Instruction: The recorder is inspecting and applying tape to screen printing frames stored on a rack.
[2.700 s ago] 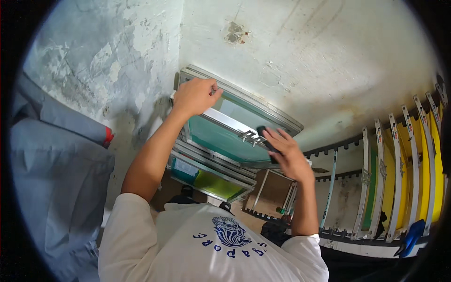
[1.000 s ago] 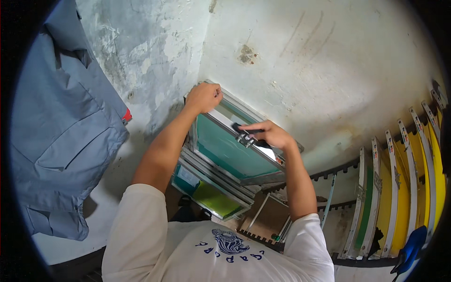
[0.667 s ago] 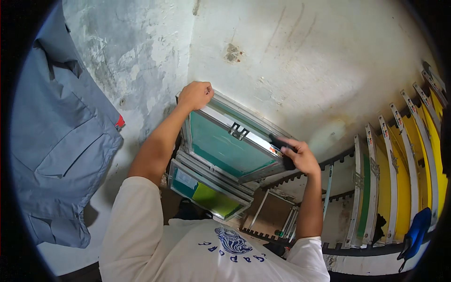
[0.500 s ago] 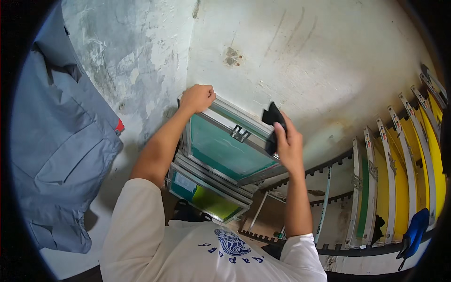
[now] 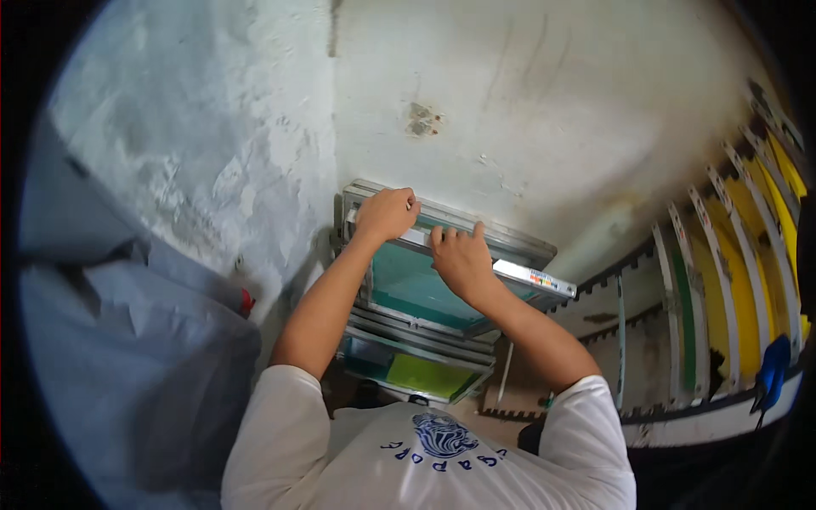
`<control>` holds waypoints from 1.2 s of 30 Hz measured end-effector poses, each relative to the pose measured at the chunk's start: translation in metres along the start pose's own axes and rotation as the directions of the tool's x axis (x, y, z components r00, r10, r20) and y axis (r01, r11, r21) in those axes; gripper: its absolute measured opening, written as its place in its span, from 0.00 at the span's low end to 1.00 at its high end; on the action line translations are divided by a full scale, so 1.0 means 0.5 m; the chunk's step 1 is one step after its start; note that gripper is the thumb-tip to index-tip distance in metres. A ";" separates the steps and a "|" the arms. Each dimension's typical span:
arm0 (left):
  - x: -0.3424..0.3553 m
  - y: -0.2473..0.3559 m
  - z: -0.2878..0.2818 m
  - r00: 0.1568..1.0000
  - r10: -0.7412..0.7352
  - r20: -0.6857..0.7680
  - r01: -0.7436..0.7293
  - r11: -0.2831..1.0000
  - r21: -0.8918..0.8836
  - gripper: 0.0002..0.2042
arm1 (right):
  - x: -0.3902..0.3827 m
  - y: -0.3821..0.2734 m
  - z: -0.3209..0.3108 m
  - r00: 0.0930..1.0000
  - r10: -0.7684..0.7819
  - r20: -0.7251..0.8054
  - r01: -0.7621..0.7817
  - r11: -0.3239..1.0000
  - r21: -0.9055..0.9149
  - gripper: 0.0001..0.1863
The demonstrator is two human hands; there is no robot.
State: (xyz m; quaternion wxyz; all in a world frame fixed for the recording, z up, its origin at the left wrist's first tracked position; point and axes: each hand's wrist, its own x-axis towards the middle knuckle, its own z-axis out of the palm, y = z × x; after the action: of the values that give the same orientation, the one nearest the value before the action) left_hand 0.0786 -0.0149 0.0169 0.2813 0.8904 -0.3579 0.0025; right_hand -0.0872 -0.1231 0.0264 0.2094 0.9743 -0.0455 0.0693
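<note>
A screen printing frame (image 5: 416,285) with silver metal bars and green-coated mesh stands upright between my hands, leaning near the wall. My left hand (image 5: 387,214) is closed over its top bar toward the left end, the fingers curled. Right of it, my right hand (image 5: 461,262) grips the same bar, its fingers bent over the edge. Behind it, another metal frame (image 5: 523,236) rests against the wall. Below and nearer me, several more frames stand stacked, the front one with a lime-green panel (image 5: 429,374). Neither hand shows a black cloth.
At the right, a curved slotted rack holds several upright frames with yellow mesh (image 5: 722,306). A blue cloth (image 5: 772,374) hangs at its front. Grey fabric (image 5: 136,357) hangs close on the left. Stained, peeling walls (image 5: 442,76) meet in a corner ahead.
The front frame has tilted away from the wall toward me. My right hand, which held a black cloth, now grips the top bar; the cloth is out of sight. The view has shifted.
</note>
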 end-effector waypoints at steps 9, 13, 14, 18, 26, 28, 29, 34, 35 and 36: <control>0.041 -0.004 0.005 0.991 0.038 0.130 -0.034 0.999 -0.036 0.15 | 0.049 -0.091 0.010 0.903 0.411 -0.128 -0.345 0.868 0.358 0.49; 0.058 -0.014 0.005 0.984 0.116 0.134 -0.094 0.983 -0.156 0.15 | 0.054 -0.113 0.000 0.780 0.564 -0.270 -0.253 0.680 0.688 0.48; 0.061 -0.013 0.005 0.979 0.136 0.152 -0.101 0.971 -0.218 0.14 | 0.056 -0.118 -0.003 0.793 0.571 -0.211 -0.290 0.659 0.694 0.48; 0.054 -0.011 0.001 0.957 0.264 0.118 -0.207 0.911 -0.357 0.14 | 0.056 -0.115 -0.008 0.722 0.610 -0.326 -0.078 0.539 0.838 0.39; -0.001 -0.007 -0.025 0.805 0.570 0.167 -0.540 0.819 -0.192 0.24 | 0.071 -0.085 -0.010 0.794 0.607 0.041 -0.146 0.125 0.981 0.39; -0.013 -0.001 -0.018 0.786 0.586 0.198 -0.574 0.810 -0.118 0.24 | 0.068 -0.082 -0.024 0.778 0.626 0.053 -0.098 0.038 0.994 0.39; -0.019 -0.001 -0.015 0.751 0.632 0.190 -0.630 0.773 -0.077 0.25 | 0.062 -0.076 -0.035 0.770 0.629 0.111 -0.099 -0.055 0.994 0.40; -0.031 -0.002 -0.006 0.772 0.584 0.250 -0.606 0.795 0.015 0.23 | -0.030 -0.027 -0.093 0.745 0.574 -0.340 0.224 0.265 0.938 0.29; -0.037 -0.001 -0.003 0.784 0.594 0.180 -0.605 0.796 0.008 0.23 | -0.061 -0.002 -0.095 0.729 0.548 -0.411 0.334 0.239 0.912 0.26; -0.038 0.002 -0.004 0.775 0.608 0.173 -0.625 0.777 0.068 0.25 | -0.086 0.030 -0.092 0.712 0.572 -0.407 0.327 0.243 0.913 0.23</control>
State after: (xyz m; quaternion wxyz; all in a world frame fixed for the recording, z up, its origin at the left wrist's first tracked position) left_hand 0.0639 -0.0025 0.0152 0.1842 0.7369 -0.6482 0.0536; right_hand -0.1368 -0.1150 0.0671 -0.4365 0.7768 0.0021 0.4539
